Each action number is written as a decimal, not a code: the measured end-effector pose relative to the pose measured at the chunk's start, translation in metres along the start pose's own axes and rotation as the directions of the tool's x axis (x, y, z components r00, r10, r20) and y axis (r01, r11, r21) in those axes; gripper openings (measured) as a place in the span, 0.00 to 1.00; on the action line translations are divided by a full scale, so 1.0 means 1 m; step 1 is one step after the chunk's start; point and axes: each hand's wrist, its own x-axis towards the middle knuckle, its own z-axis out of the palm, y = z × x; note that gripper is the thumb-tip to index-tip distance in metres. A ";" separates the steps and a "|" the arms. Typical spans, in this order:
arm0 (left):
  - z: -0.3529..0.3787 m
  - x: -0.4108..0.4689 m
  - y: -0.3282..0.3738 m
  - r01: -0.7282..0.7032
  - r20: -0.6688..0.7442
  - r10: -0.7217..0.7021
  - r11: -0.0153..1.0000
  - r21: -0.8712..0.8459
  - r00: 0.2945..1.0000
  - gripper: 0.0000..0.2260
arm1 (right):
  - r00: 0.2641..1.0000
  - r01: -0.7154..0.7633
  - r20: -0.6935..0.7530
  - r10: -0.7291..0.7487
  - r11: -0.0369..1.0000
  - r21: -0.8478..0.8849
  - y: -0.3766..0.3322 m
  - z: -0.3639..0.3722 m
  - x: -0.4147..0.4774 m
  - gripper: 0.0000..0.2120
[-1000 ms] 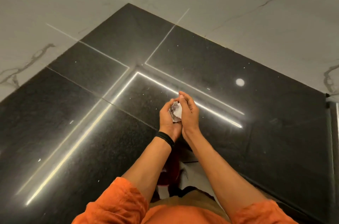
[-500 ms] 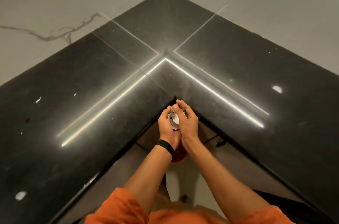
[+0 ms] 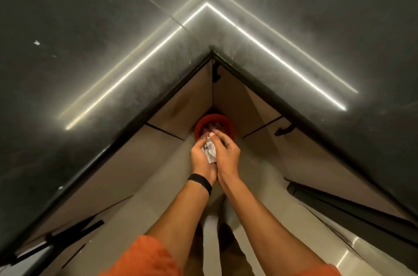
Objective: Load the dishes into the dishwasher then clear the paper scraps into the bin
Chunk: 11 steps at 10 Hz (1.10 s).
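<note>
Centre of frame: your left hand [image 3: 200, 159] and right hand [image 3: 228, 154] are cupped together, heels touching, fingers curled round a crumpled wad of paper scraps [image 3: 210, 151] held between the palms. A black wristband [image 3: 200, 182] circles your left wrist. Just above the fingertips in the frame lies the red bin [image 3: 229, 123], standing on the floor in the inner corner of the beige cabinet fronts [image 3: 185, 99]; your fingertips overlap its near rim. The black countertop [image 3: 90, 49] fills the upper left and upper right, meeting in a V and carrying bright light-strip reflections. A dark cabinet handle [image 3: 284, 129] shows right of the bin. Orange sleeves [image 3: 147, 257] cross the lower edge.
</note>
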 end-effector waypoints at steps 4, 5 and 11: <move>-0.031 0.226 -0.041 -0.036 0.095 0.030 0.998 0.057 0.995 0.25 | 0.976 -0.182 -0.072 0.204 0.954 0.236 0.125 0.002 0.186 0.15; -0.035 0.240 -0.038 -0.060 0.105 0.050 0.993 0.100 0.993 0.28 | 0.976 -0.204 -0.018 0.218 0.939 0.278 0.132 -0.002 0.198 0.15; -0.026 0.164 -0.017 0.001 0.127 -0.017 0.993 0.122 0.992 0.30 | 0.961 -0.276 0.057 0.271 0.924 0.266 0.091 -0.015 0.143 0.21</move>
